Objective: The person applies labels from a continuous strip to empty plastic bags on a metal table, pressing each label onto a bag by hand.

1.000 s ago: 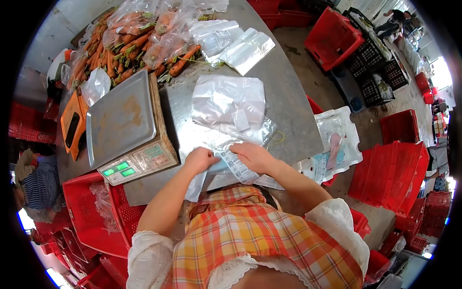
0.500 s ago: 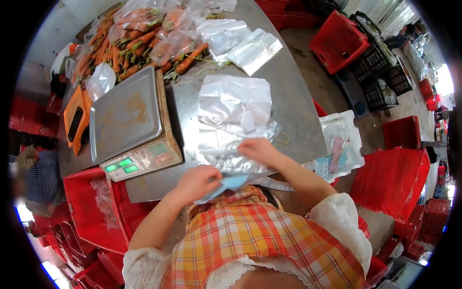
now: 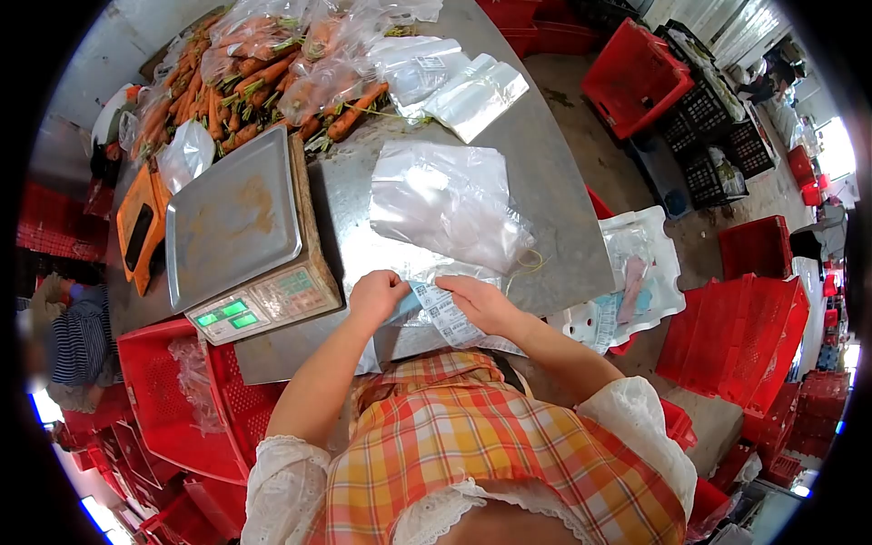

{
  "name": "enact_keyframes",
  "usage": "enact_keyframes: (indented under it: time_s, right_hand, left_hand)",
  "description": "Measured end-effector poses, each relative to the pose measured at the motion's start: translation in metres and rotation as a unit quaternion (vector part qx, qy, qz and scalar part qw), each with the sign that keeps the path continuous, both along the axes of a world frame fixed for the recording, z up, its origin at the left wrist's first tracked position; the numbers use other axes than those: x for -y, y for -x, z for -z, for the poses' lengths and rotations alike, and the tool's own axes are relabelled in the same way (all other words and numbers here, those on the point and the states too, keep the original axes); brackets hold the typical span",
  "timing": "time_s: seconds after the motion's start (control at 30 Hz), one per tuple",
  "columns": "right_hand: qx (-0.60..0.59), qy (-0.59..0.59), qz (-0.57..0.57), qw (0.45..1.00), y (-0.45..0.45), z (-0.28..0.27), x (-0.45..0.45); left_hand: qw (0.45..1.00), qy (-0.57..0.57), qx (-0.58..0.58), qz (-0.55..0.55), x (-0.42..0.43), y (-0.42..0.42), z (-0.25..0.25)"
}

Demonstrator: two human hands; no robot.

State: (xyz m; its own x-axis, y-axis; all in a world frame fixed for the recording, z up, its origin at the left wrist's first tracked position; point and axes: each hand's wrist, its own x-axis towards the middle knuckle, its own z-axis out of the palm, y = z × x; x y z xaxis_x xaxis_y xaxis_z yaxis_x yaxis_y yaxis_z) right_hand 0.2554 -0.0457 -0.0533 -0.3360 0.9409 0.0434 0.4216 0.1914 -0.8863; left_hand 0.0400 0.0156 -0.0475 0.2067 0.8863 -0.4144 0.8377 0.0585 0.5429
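Note:
A strip of printed labels (image 3: pixel 447 317) with a pale blue backing runs between my hands, just above the near edge of the metal table (image 3: pixel 563 245). My left hand (image 3: pixel 375 298) pinches the blue part at its left end. On the other side, my right hand (image 3: pixel 481 305) has thumb and fingers closed on the strip near its upper edge. Beyond my hands lies a flat stack of clear plastic bags (image 3: pixel 439 195), with part of a bag under the strip.
Left of the bags is a scale (image 3: pixel 236 218) with a lit green display. Behind it are heaped carrots (image 3: pixel 245 86), some bagged, and more plastic bags (image 3: pixel 477 95). A red crate (image 3: pixel 173 391) stands at lower left, a white tray (image 3: pixel 668 272) at right.
My right hand has come down off the bags onto the label strip. My left hand has moved up and right with the blue backing. The strip is now raised, its printed side showing.

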Motion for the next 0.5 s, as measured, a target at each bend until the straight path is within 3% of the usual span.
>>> enact_keyframes:
  time_s: [0.03, 0.1, 0.23, 0.3, 0.43, 0.5]
  right_hand:
    - [-0.001, 0.000, 0.000, 1.000, 0.000, -0.003, -0.001]
    - [-0.032, 0.139, 0.033, 0.989, 0.001, -0.011, -0.003]
    - [-0.066, 0.097, 0.042, 0.992, 0.002, -0.003, -0.011]
    - [-0.083, 0.100, 0.084, 0.988, 0.003, -0.001, -0.012]
    - [-0.094, 0.136, 0.060, 0.984, 0.000, -0.003, -0.003]
    - [0.078, 0.057, -0.011, 0.995, -0.001, -0.003, 0.000]
  left_hand:
    - [1.000, 0.000, -0.001, 0.000, 0.001, -0.001, -0.002]
    - [0.998, -0.050, 0.035, 0.009, 0.005, -0.001, -0.005]
    - [0.995, -0.081, 0.060, -0.006, 0.007, -0.001, 0.000]
    - [0.997, -0.076, 0.012, -0.004, 0.007, -0.002, 0.000]
    - [0.997, -0.054, -0.041, 0.029, 0.005, -0.003, 0.002]
    - [0.996, -0.015, -0.070, 0.048, 0.005, -0.003, -0.002]
